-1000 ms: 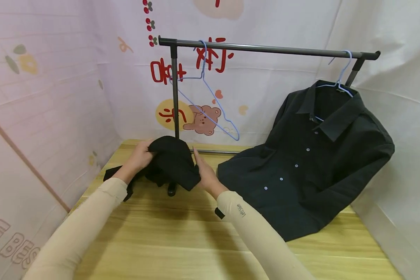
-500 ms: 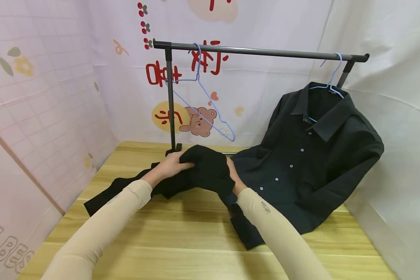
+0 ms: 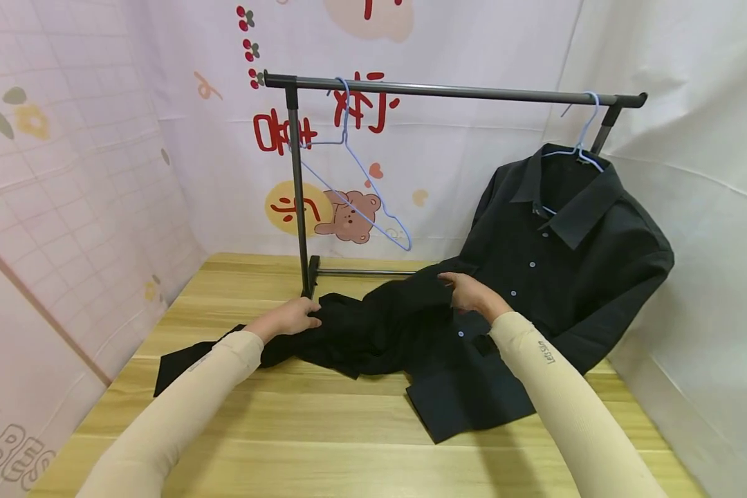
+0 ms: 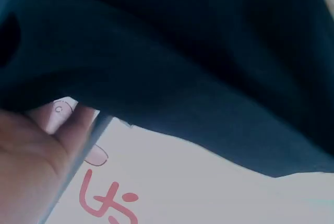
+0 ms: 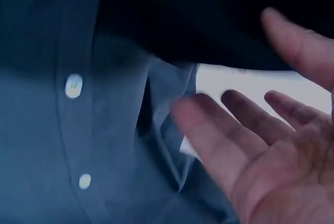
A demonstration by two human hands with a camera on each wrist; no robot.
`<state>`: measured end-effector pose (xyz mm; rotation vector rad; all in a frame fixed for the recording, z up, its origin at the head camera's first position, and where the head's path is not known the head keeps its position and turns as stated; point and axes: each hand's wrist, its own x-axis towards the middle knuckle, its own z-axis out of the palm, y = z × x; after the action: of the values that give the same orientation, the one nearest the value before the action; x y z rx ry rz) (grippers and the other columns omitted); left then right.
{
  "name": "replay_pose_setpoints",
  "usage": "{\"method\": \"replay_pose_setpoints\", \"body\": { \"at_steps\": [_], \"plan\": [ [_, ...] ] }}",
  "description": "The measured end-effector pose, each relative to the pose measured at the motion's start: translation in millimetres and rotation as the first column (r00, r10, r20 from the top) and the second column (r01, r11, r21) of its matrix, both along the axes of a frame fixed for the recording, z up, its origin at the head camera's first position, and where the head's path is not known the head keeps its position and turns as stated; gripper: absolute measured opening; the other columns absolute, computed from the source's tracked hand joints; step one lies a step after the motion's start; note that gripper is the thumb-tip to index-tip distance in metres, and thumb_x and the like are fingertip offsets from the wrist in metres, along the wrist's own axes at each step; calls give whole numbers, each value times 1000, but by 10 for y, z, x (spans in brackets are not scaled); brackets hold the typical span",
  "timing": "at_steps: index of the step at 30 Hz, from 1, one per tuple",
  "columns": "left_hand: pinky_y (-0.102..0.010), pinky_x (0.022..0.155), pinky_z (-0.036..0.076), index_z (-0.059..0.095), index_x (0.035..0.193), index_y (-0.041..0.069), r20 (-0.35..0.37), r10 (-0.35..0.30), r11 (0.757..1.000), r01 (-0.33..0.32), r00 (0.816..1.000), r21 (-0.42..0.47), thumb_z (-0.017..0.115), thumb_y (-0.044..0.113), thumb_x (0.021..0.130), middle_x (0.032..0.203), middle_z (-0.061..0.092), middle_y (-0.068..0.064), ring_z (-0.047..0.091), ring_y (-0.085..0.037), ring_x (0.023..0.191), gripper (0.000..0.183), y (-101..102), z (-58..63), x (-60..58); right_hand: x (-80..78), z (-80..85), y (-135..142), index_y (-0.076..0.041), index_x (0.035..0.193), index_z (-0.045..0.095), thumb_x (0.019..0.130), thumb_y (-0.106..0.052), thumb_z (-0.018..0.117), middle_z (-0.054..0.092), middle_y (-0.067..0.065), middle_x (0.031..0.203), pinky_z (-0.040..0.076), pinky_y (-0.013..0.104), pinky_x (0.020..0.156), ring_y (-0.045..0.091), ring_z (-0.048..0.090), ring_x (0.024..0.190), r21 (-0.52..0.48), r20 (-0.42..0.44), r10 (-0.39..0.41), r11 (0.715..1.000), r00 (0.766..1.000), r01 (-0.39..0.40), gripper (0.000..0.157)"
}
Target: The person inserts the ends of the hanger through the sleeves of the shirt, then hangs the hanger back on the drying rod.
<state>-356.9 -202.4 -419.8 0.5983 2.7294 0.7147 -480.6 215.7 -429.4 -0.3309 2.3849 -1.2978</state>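
Observation:
A crumpled black garment (image 3: 373, 325) is spread across the wooden table in the head view, one long end reaching left and the other overlapping a hanging black shirt. My left hand (image 3: 286, 317) is at its left part, thumb and forefinger apart at the cloth. In the left wrist view the fingertips of that hand (image 4: 36, 151) are hidden behind dark fabric. My right hand (image 3: 473, 293) hovers by the garment's right part, in front of the black button-up shirt (image 3: 604, 256). The right wrist view has that hand (image 5: 282, 166) with fingers spread, holding nothing.
A dark metal garment rack (image 3: 448, 92) stands at the back of the table (image 3: 274, 436). From its left end hangs a bare blue wire hanger (image 3: 373, 187); another blue hanger (image 3: 580, 142) carries the button-up shirt. Printed cloth walls (image 3: 454, 152) enclose the table.
The bunched garment has been carried right and lowered, and now stretches over the table. My right hand has let go of it and moved right; the left hand has drawn back slightly left.

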Motion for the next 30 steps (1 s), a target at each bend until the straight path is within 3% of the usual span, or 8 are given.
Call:
{"method": "replay_pose_setpoints", "body": {
  "at_steps": [3,6,10,17,22,25,27,30],
  "plan": [
    [-52,101,43,60,128,-7,-87,50,996,-56,995,-70,56,10,100,127,60,-25,55,-41,120,33,18,41,-47,507,432,-95,-7,158,22,91,9,52,29,29,154,40,52,103,44,37,137,220,-137,91,974,986,-59,75],
    [-52,98,45,61,126,-4,-144,113,984,-131,983,-121,56,11,100,125,62,-23,58,-40,116,31,43,85,-78,726,581,-118,-7,158,21,95,6,41,26,29,156,34,55,108,46,32,140,201,-214,98,978,972,-54,68],
    [-53,100,43,54,135,-3,-192,126,980,-152,973,-130,56,10,98,132,58,-24,56,-40,120,40,149,117,-110,815,570,-123,-10,157,29,96,2,36,35,25,153,34,53,106,41,40,134,154,-256,116,985,960,-78,63],
    [-58,114,20,36,153,10,-247,-65,988,29,967,-149,72,29,93,154,37,-18,29,-39,143,73,599,43,-116,844,412,-113,-11,153,40,91,-6,70,32,21,156,32,55,109,38,34,139,123,-224,283,957,933,-261,69],
    [-57,117,7,35,155,17,-233,-103,986,69,967,-153,70,57,86,159,27,-14,16,-35,149,86,966,29,-53,893,435,-169,-6,144,51,92,-35,71,63,20,122,37,49,107,35,57,115,194,-328,238,964,914,-181,63],
    [-56,117,9,40,152,15,-245,-75,985,34,967,-168,68,60,87,158,30,-14,18,-34,148,84,1121,33,-46,920,514,-205,-2,124,64,98,-37,63,59,9,78,46,39,87,26,59,79,127,-375,189,980,908,-152,44],
    [-55,117,12,42,151,12,-252,-54,983,7,966,-183,66,59,88,157,33,-14,22,-34,147,82,1184,34,-51,942,581,-220,-3,91,68,100,-38,60,47,1,65,45,34,72,19,51,65,69,-379,142,990,914,-125,37],
    [-52,116,21,50,144,4,-260,-21,992,-13,965,-126,65,49,94,151,42,-16,34,-34,142,69,1220,62,-47,970,673,-215,-9,60,46,100,-42,58,33,-3,58,35,30,55,15,36,52,2,-360,71,997,930,-75,54]
  ]
}}
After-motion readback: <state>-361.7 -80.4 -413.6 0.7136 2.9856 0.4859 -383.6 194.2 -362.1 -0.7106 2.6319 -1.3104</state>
